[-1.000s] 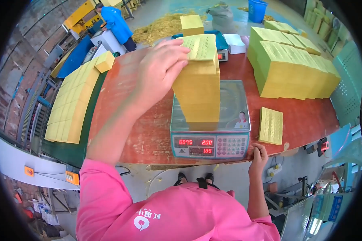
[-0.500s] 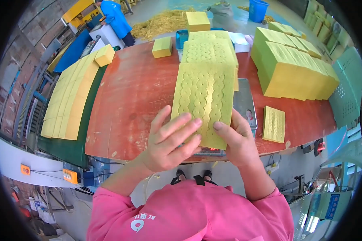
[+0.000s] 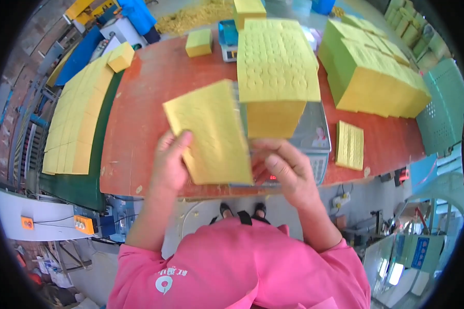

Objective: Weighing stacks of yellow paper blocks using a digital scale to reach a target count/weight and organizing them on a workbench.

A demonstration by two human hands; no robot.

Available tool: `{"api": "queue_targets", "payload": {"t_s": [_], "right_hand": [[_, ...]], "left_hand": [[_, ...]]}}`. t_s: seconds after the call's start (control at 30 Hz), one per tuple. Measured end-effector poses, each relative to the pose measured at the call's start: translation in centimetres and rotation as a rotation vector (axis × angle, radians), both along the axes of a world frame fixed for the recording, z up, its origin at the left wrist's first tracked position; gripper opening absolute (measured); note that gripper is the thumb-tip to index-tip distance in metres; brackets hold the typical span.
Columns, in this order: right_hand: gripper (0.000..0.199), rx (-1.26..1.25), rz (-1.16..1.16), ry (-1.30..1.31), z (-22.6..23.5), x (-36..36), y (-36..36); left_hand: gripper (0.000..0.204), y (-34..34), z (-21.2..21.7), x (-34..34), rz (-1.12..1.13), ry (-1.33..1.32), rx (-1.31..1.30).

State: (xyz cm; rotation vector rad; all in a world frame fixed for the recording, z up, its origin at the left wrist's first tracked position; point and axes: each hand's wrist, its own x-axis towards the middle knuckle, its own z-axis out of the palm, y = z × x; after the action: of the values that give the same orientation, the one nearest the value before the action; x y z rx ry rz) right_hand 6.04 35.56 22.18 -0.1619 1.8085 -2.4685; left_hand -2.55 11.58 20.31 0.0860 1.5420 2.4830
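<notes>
My left hand grips a thin yellow paper sheet by its left edge, thumb on top. The sheet is tilted above the near edge of the table, and its face looks plain, with faint dents. My right hand is beside the sheet's right edge, fingers loosely bent and apart, the fingertips partly blurred. Just beyond it, a tall stack of yellow paper stamped with rows of round coin shapes stands on a metal scale. Part of a red lit display shows near my right fingers.
Large yellow paper stacks stand at the right of the red table. A small stamped stack lies nearer. One yellow block sits at the back, and rows of blocks line a green surface at left. Someone in blue stands beyond.
The paper has moved down-left and turned, its stamped face no longer showing. My left hand now grips its left edge; my right hand has come off it. The stack on the scale shows more.
</notes>
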Motion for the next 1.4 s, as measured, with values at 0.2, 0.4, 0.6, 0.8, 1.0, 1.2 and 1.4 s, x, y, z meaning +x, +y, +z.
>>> {"api": "queue_targets", "payload": {"t_s": [0.2, 0.4, 0.6, 0.8, 1.0, 1.2, 1.4], "right_hand": [[0.023, 0.002, -0.526, 0.016, -3.7, 2.7, 2.9], [0.023, -0.216, -0.68, -0.103, -7.5, 5.3, 5.3], [0.022, -0.349, -0.706, -0.076, -7.6, 5.3, 4.9], [0.022, -0.322, -0.667, -0.074, -6.6, 4.3, 5.8], [0.025, -0.153, -0.434, 0.034, -1.4, 0.8, 5.1], [0.036, 0.058, -0.378, 0.082, 1.3, -3.0, 4.7], [0.037, 0.037, -0.391, 0.087, 3.3, -4.0, 4.1]], "left_hand": [[0.029, -13.0, -12.4, -3.8, 0.061, -0.314, -0.293], [0.034, -13.1, -14.1, -4.5, 0.113, -0.319, -0.821], [0.034, -12.2, -10.3, -6.4, 0.313, 0.138, -1.381], [0.035, -1.9, -0.9, -5.7, -0.003, 0.167, -0.648], [0.051, 2.7, 3.3, -6.0, -0.294, 0.156, -0.257], [0.047, 5.8, 3.3, -6.0, -0.298, -0.045, -0.148], [0.044, 6.6, 4.9, -5.3, -0.297, 0.042, -0.124]]}}
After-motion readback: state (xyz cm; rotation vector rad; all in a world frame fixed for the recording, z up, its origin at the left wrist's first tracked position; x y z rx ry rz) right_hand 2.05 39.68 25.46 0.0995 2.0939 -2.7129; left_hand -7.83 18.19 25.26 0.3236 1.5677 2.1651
